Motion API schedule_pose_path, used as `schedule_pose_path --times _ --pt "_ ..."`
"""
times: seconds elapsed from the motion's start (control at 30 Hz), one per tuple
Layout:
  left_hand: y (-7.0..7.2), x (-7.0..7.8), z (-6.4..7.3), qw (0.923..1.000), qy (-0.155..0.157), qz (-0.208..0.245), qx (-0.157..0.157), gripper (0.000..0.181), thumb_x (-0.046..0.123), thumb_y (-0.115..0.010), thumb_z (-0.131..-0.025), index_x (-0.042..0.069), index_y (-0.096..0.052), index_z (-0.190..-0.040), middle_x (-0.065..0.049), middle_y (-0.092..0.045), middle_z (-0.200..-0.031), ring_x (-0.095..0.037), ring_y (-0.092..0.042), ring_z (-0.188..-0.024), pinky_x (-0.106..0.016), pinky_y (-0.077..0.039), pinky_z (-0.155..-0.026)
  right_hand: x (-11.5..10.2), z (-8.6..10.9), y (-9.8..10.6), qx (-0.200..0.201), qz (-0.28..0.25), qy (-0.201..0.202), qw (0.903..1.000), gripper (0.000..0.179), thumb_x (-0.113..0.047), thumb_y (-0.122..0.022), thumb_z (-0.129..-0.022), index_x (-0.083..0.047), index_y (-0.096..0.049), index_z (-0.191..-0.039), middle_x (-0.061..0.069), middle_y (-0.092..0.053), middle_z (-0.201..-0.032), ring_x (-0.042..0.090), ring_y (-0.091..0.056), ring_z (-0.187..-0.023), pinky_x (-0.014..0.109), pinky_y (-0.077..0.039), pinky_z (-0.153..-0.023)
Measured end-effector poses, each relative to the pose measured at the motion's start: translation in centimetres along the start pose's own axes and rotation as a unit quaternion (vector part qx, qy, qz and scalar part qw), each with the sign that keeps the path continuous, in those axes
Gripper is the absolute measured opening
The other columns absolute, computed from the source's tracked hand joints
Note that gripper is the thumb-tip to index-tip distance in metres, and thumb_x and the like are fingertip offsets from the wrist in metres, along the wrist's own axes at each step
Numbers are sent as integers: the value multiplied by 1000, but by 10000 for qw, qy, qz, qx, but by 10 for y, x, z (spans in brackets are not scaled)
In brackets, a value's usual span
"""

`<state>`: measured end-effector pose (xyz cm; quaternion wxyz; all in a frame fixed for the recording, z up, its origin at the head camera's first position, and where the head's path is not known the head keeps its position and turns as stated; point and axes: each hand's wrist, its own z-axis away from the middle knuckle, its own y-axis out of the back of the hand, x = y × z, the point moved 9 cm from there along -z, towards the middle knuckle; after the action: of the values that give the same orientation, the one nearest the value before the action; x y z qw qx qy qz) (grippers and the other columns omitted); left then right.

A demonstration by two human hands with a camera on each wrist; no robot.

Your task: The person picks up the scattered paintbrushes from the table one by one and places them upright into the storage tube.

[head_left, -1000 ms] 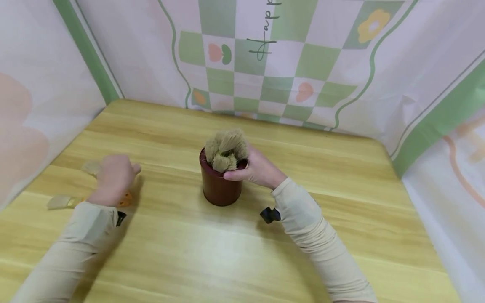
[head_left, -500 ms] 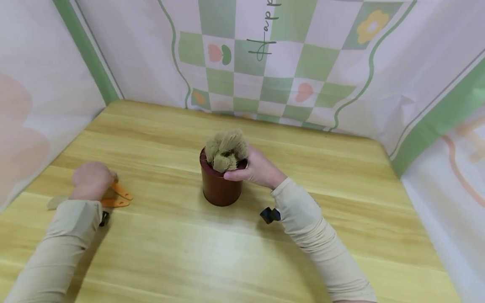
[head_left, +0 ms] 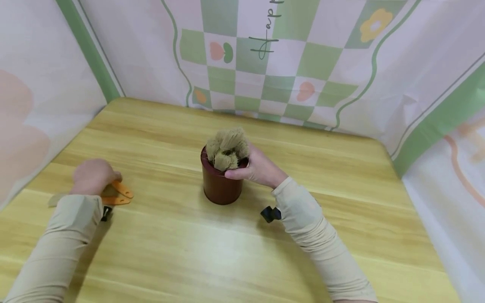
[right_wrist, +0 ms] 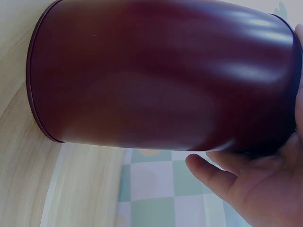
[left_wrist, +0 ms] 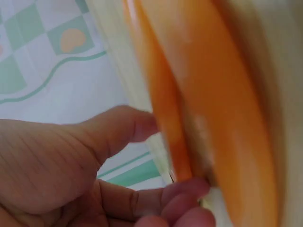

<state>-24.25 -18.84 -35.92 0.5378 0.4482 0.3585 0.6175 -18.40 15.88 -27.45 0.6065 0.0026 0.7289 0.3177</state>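
Observation:
At the left of the table my left hand [head_left: 92,176] pinches the orange handle of a paintbrush [head_left: 123,190]. In the left wrist view thumb and fingers meet around this handle [left_wrist: 163,101]. Beside it lies a second orange-handled paintbrush [head_left: 115,200], partly under the hand and sleeve, its pale bristles [head_left: 56,199] showing at the left. My right hand [head_left: 259,168] holds the rim of an upright dark red pot [head_left: 221,187], thumb on the near side; its other fingers are mostly hidden. Several beige bristly bundles [head_left: 227,147] stick up out of the pot.
The wooden table [head_left: 227,256] has rounded far corners. Behind it hangs a patterned cloth [head_left: 280,88], with more cloth at both sides. A small black device [head_left: 270,214] sits at the right wrist, another [head_left: 106,213] at the left.
My left hand has moved left and slightly down onto the paintbrushes, then come to rest with its fingers on one handle. The right hand and the pot stay in place.

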Motion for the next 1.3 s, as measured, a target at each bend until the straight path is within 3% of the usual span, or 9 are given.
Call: schedule_pose_path --times 0.2,0.5,0.63,0.73,0.9,1.07,1.13,1.2,1.3 --pt "6 17 4 9971 -702 250 168 36 25 -59 -86 7 -58 -54 -10 -58 -62 -25 -51 -62 -34 -42 -57 -2 0 1 32 42 -14 10000 74 -8 -78 -79 -12 -39 -142 7 -52 -138 21 -48 -129 42 -37 -110" --pt "-3 18 -3 9933 -446 1011 -325 26 21 -63 -82 3 -61 -63 0 -54 -54 -11 -48 -47 -26 -43 -50 -1 1 1 62 67 -47 9999 77 -9 -79 -78 -13 -38 -143 6 -51 -138 21 -48 -130 42 -36 -111" --pt "-4 23 -5 9937 -685 819 -349 37 23 -59 -84 10 -67 -51 4 -58 -47 -11 -52 -47 -25 -42 -59 -1 0 1 65 121 -38 9999 79 -10 -80 -78 -14 -37 -143 5 -51 -138 21 -48 -130 41 -36 -111" --pt "1 29 -5 9935 -908 671 -132 43 23 -55 -85 13 -66 -46 4 -58 -44 -16 -54 -52 -27 -39 -64 -1 1 1 68 105 -43 9999 78 -10 -79 -78 -13 -37 -143 6 -51 -138 21 -48 -130 41 -36 -111" --pt "18 37 -4 9885 -665 1270 480 36 23 -55 -87 4 -63 -58 -3 -61 -53 -21 -56 -57 -30 -40 -56 -1 0 2 44 31 -33 10000 75 -9 -78 -79 -13 -38 -142 6 -51 -138 21 -48 -129 42 -36 -111" --pt "52 57 9 9629 -615 1948 1761 34 25 -55 -87 5 -61 -61 -7 -63 -55 -18 -49 -53 -30 -36 -49 -3 0 2 17 -9 42 10000 75 -8 -78 -79 -13 -38 -142 6 -51 -137 21 -48 -129 42 -36 -111" --pt "67 70 22 9452 -793 2113 2360 31 23 -55 -86 3 -65 -64 -12 -67 -62 -21 -53 -56 -29 -36 -51 -3 0 2 21 -1 47 10000 74 -8 -78 -79 -13 -39 -142 6 -52 -137 21 -48 -129 41 -36 -111" --pt "79 85 36 9276 -976 2324 2757 28 23 -56 -88 -1 -70 -82 -18 -71 -78 -25 -59 -64 -25 -39 -54 -3 1 2 33 10 27 10000 75 -9 -78 -79 -13 -39 -142 6 -52 -137 21 -48 -129 41 -36 -111" --pt "95 111 62 8925 -1470 2612 3371 26 18 -58 -88 -4 -71 -90 -22 -71 -84 -29 -64 -70 -13 -37 -57 -2 0 1 51 12 1 10000 75 -9 -79 -79 -13 -39 -142 6 -52 -137 20 -48 -129 41 -36 -111"
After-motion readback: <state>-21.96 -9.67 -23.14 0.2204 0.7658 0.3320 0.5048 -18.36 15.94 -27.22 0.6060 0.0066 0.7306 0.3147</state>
